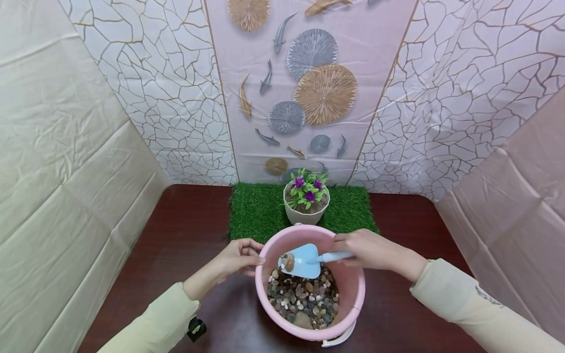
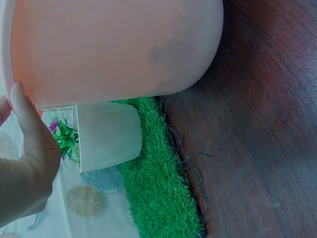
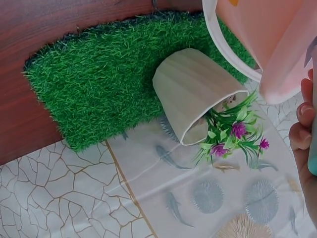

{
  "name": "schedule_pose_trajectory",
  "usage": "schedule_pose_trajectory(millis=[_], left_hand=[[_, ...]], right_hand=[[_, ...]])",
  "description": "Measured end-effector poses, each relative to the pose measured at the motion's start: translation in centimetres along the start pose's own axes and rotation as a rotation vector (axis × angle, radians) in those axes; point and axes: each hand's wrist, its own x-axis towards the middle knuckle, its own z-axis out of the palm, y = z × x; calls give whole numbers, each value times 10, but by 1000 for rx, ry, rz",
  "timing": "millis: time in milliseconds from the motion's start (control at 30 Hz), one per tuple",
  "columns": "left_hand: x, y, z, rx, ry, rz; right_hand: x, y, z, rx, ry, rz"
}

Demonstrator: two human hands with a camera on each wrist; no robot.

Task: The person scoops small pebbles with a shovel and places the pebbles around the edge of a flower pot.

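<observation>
A pink bucket (image 1: 261,289) with pebbles (image 1: 304,296) of mixed colours in its bottom stands on the table. At its left side my left hand (image 1: 238,257) holds the rim, thumb and fingers on either side of the wall, as the left wrist view also shows. My right hand (image 1: 366,249) grips the handle of a light blue hand trowel (image 1: 304,264), its blade pointing left inside the bucket above the pebbles. A few stones (image 1: 289,262) lie at the blade's tip. The right wrist view catches only part of the fingers (image 3: 306,114) round the handle.
Behind the bucket, a white pot (image 1: 306,214) with purple flowers (image 1: 310,196) stands on a green grass mat (image 1: 256,208). The bucket's white carrying handle (image 1: 342,338) hangs at the front. Dark wooden table (image 1: 190,235) surrounds these, with cloth-covered walls (image 1: 176,122) behind and beside.
</observation>
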Motion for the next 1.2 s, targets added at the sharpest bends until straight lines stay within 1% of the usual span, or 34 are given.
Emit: schedule_pose_trajectory(millis=[233,333,500,800,1200], left_hand=[[-1,1,0,9,11,-9],[0,1,0,11,17,-13],[0,1,1,11,22,-8],[-1,1,1,16,23,-8],[-1,1,1,6,28,-12]], right_hand=[[-4,1,-4,19,17,7],[-7,2,-6,34,31,36],[-10,5,-10,32,32,72],[-17,15,-10,-7,82,76],[-26,28,-17,-26,111,84]])
